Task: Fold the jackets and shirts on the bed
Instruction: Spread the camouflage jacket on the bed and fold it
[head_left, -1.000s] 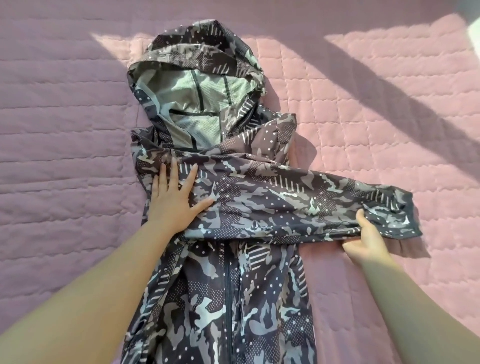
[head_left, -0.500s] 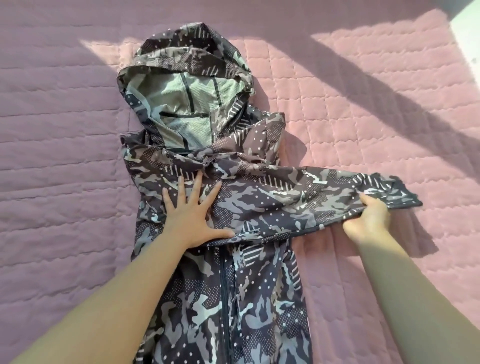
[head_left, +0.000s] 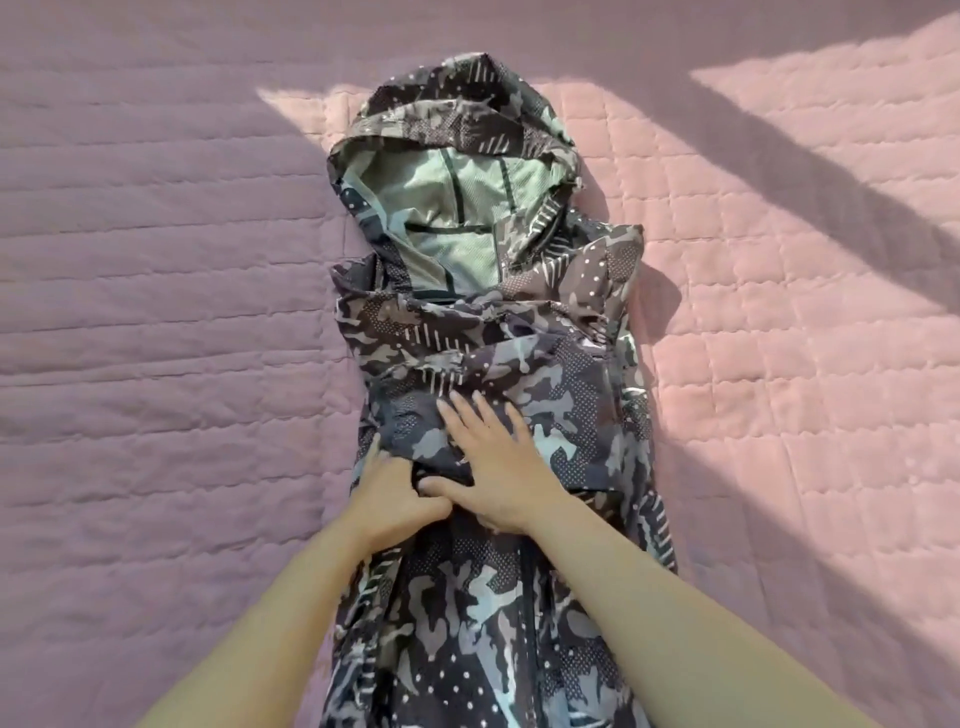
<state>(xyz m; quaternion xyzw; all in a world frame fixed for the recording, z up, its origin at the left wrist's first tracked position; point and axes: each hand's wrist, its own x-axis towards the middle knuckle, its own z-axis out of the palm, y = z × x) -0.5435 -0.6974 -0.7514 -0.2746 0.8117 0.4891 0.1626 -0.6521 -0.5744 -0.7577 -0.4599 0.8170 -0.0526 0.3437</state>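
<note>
The grey-and-black camouflage hooded jacket lies on the pink quilted bed, hood at twelve o'clock. The right hand presses flat with straight fingers, pinning the folded sleeve across the chest. The left hand, at its nine o'clock, tucks into the cloth edge, its grip unclear.

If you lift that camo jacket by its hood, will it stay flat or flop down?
It would probably flop: the jacket lies in soft wrinkles and folded layers under the right hand. The cloth looks thin, so it is likely light. The hood slumps open on the quilt, so it would hardly hold its shape.
</note>
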